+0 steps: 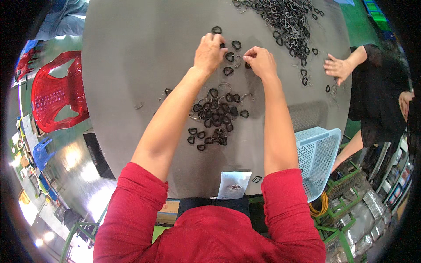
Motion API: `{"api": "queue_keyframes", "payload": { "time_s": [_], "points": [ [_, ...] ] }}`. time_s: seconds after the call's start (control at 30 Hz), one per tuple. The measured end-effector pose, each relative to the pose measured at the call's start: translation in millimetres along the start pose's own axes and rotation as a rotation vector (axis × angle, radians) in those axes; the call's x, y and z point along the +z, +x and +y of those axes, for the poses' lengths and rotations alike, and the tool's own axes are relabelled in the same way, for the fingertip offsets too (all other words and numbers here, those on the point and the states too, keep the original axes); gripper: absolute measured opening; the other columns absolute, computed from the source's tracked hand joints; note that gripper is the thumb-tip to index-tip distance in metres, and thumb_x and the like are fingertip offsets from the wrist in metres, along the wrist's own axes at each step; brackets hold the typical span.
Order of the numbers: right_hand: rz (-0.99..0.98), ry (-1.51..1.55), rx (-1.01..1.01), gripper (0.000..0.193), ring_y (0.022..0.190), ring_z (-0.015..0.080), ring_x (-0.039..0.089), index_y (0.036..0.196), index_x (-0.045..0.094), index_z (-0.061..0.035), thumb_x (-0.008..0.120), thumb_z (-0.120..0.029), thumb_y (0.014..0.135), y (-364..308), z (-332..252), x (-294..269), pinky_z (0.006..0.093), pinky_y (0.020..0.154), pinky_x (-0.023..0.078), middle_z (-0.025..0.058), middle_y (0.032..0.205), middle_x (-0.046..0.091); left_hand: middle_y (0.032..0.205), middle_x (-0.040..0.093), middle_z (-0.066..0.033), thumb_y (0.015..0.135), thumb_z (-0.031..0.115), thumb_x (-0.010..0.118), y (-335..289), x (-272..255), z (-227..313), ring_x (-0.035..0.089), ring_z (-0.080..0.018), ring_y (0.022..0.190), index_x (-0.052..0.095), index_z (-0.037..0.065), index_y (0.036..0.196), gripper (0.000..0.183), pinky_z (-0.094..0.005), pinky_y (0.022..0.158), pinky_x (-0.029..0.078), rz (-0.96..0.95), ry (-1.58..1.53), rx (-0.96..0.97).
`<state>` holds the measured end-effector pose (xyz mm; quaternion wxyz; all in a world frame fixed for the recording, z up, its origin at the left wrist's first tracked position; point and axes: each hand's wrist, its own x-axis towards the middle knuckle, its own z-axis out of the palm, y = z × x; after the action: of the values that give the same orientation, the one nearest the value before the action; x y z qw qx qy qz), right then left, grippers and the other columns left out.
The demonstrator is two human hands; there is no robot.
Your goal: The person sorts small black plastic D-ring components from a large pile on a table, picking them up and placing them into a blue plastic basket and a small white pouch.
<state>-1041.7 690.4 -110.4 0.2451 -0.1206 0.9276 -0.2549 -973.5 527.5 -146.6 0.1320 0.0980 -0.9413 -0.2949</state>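
Observation:
My left hand (209,53) is over the far middle of the table, thumb and fingers closed around a small black D-shaped ring (222,45). Close by on its right, my right hand (262,62) is pinched; whatever its fingertips hold is too small to name. Another dark piece shows partly under that hand. Between the hands lie several loose black rings (228,71) and a thin, pale curly strip (237,61). Nearer me, between my forearms, a pile of black rings (215,115) is mixed with a few such strips.
A large heap of rings and strips (285,22) covers the far right of the grey table (118,57). A co-worker's hand (337,68) reaches over the right edge. A light blue basket (318,153) stands by my right arm; a small plastic bag (233,185) lies at the near edge. A red chair (57,92) stands left.

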Motion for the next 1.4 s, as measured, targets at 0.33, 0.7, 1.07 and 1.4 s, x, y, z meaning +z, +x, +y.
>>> {"api": "queue_keyframes", "payload": {
  "time_s": [0.33, 0.7, 1.07, 1.4],
  "points": [
    [0.022, -0.443, 0.065, 0.023, 0.085, 0.0257, 0.062, 0.088, 0.065, -0.0093, 0.071, -0.025, 0.071, -10, -19, -15, 0.0356, 0.073, 0.045, 0.0087, 0.088, 0.066, 0.088, 0.061, -0.0023, 0.082, 0.014, 0.066, -18, -76, -16, 0.058, -0.0097, 0.081, 0.062, 0.007, 0.097, 0.018, -0.0253, 0.068, 0.047, -0.267, -1.269, -0.786],
    [-0.013, 1.538, 0.062, 0.015, 0.076, 0.0143, 0.061, 0.082, 0.061, -0.0024, 0.065, -0.017, 0.082, -18, -4, -2, 0.0273, 0.064, 0.047, 0.0029, 0.079, 0.062, 0.092, 0.063, -0.0151, 0.073, 0.024, 0.070, -21, -6, 25, 0.060, -0.0317, 0.087, 0.064, 0.004, 0.090, 0.026, -0.0395, 0.078, 0.048, -0.124, -0.148, -0.327],
    [-0.027, 0.761, 0.004, 0.031, 0.071, 0.0196, 0.061, 0.093, 0.060, -0.0036, 0.074, -0.021, 0.071, 21, -2, 14, 0.0318, 0.058, 0.045, 0.0082, 0.084, 0.063, 0.079, 0.062, -0.0119, 0.071, 0.025, 0.072, -30, -29, 13, 0.060, -0.0227, 0.074, 0.064, 0.006, 0.090, 0.028, -0.0346, 0.069, 0.047, -0.084, -0.225, -0.280],
    [0.206, 0.286, -0.137, 0.029, 0.077, 0.0192, 0.061, 0.094, 0.062, -0.0043, 0.070, -0.024, 0.074, 61, -57, 36, 0.0319, 0.066, 0.046, 0.0092, 0.086, 0.065, 0.078, 0.061, -0.0112, 0.074, 0.019, 0.068, -41, -52, 24, 0.056, -0.0191, 0.073, 0.063, 0.001, 0.088, 0.023, -0.0318, 0.069, 0.045, -0.281, -0.440, -0.294]
  ]
}}
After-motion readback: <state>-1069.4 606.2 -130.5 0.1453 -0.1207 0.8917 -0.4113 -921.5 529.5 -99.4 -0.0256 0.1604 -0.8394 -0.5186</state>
